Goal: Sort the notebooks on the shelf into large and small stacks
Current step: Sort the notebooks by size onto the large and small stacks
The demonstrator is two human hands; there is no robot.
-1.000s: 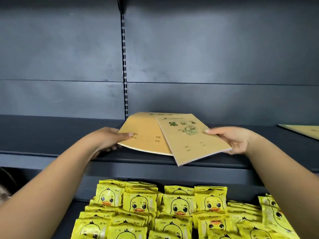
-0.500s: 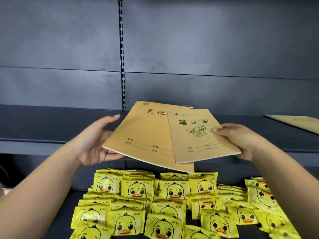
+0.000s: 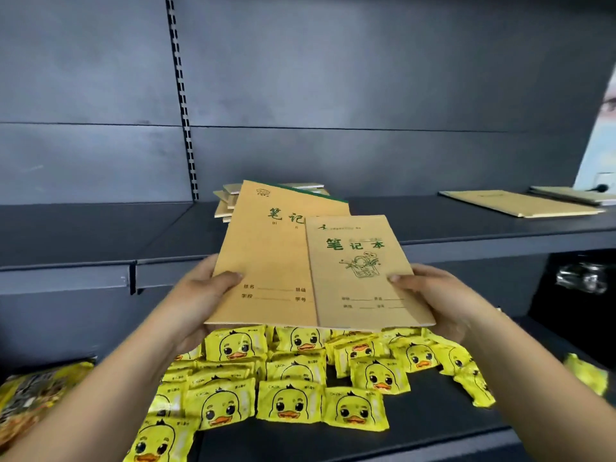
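Note:
I hold two tan notebooks with green print in front of the dark shelf (image 3: 466, 233). My left hand (image 3: 200, 295) grips the left edge of the large notebook (image 3: 270, 261), thumb on its cover. My right hand (image 3: 440, 295) grips the right edge of the small notebook (image 3: 360, 271), which lies over the large one's right half. Behind them a loose pile of notebooks (image 3: 230, 198) sits on the shelf. To the right on the shelf lies a flat large notebook (image 3: 520, 203), and another notebook (image 3: 570, 194) beyond it.
Several yellow duck-print packets (image 3: 293, 388) cover the lower shelf under my hands. A dark printed bag (image 3: 36, 395) lies at the lower left. A slotted upright rail (image 3: 181, 95) runs up the back panel. A pale poster (image 3: 600, 138) stands at the far right.
Both hands pulled the two notebooks off the shelf toward me and tilted them up to face me. The view shifted, showing the pile behind and more of the right shelf.

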